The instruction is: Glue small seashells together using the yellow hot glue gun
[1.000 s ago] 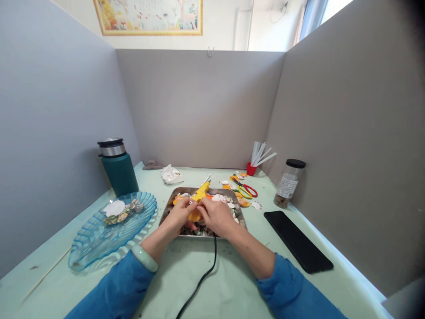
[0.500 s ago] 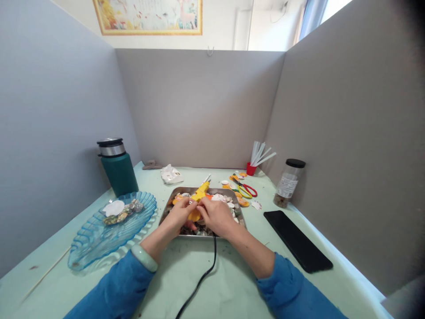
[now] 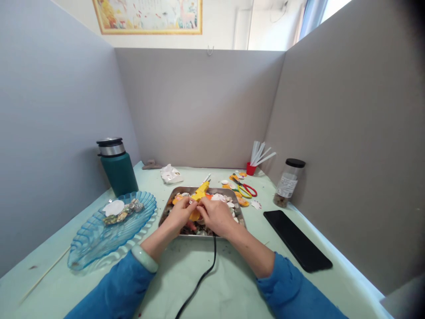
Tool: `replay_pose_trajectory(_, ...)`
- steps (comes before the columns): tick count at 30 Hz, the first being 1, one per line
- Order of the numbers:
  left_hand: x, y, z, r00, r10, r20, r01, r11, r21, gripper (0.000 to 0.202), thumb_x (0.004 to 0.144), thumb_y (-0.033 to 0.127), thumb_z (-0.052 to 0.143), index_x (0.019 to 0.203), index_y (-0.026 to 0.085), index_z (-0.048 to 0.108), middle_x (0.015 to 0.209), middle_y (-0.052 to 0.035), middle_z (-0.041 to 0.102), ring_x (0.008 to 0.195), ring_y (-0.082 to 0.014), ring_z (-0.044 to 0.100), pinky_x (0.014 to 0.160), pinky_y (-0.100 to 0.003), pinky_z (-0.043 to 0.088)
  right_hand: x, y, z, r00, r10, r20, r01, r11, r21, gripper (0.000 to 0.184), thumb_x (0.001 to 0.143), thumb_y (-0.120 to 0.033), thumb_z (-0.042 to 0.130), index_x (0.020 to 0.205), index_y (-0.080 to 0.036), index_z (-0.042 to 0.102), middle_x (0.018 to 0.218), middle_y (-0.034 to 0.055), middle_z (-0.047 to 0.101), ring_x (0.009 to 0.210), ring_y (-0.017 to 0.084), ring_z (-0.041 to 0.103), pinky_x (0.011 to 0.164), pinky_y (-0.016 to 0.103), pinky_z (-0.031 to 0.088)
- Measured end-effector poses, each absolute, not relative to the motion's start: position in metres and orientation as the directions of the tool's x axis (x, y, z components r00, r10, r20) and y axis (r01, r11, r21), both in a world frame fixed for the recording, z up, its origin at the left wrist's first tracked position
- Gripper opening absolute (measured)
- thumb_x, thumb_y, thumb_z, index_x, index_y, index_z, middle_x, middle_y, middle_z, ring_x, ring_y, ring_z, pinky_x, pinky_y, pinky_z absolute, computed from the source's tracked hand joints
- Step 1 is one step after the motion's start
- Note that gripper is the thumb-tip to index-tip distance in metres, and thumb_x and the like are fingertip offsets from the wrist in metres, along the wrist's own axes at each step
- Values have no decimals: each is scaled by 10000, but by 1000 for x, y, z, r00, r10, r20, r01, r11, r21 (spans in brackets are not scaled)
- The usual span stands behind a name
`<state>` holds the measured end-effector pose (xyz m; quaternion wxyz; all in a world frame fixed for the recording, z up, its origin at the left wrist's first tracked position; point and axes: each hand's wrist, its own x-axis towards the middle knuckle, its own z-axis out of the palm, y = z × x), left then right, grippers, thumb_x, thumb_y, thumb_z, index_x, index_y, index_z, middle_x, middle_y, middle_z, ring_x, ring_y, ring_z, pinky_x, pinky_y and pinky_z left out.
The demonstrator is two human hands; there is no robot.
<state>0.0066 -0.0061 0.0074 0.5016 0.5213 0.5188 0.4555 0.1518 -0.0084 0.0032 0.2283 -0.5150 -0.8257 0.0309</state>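
L hand: left hand [image 3: 179,214] over tray's near half, palm down, thumb + fingers drawn in; a tiny pale bit shows at tips, can't tell if pinched.
R hand: right hand [image 3: 217,216] opp., fingertips meeting L's; can't tell what, if anything, is gripped betw. them.
Why so: tips prob. brought tog. for fine work on sth small; tray below likely catches bits.
Glue gun: yellow glue gun [image 3: 201,191] at tray, just beyond fingers, nozzle pointing far + slightly R, prob. to keep hot end off hands.
Cord: black cord [image 3: 206,273] runs over tray's near edge twd near side, prob. the gun's.
Tray: metal tray [image 3: 238,209], center, w/ shells [image 3: 221,197] + pebbly bits, presumably for easy reach.
Blue dish: blue dish [image 3: 96,250] L, w/ white disc [image 3: 114,207] + stones, set apart, prob. to stay undisturbed.
R side: scissors [image 3: 239,183], white sticks [image 3: 258,153] in red cup [image 3: 251,169] far R, jar [image 3: 288,184], phone-like slab [image 3: 297,241].
Far L: green bottle [image 3: 120,175]; crumpled wrapper [image 3: 171,174] farther back.
Surface: pale green cloth [image 3: 232,283], a few specks.
Room: grey partition [image 3: 199,106] on 3 sides; framed pic [image 3: 149,15] on wall, window far R.
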Motion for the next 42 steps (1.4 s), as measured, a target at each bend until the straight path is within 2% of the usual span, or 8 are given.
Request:
replay_pose_trajectory(21, 3, -3, 4, 60, 995, -76, -18, 78, 997, 294, 713, 382, 767, 777, 164, 580, 726, -5, 549, 601, -131, 558, 343, -181, 452, 152, -7, 1, -369, 856, 362, 827, 480, -293, 266, 1006, -361, 419, 1018, -204, 633, 901, 49, 730, 829, 180, 672, 681, 257, 370)
replay_pose_trajectory(42, 4, -5, 6, 60, 995, -77, 14, 76, 997, 291, 738, 396, 739, 794, 161, 576, 745, -11, 537, 610, -143, 555, 333, -206, 473, 152, -8, 3, -367, 856, 363, 829, 478, -289, 260, 1000, -355, 419, 1004, -202, 628, 894, 54, 731, 821, 189, 668, 666, 262, 362)
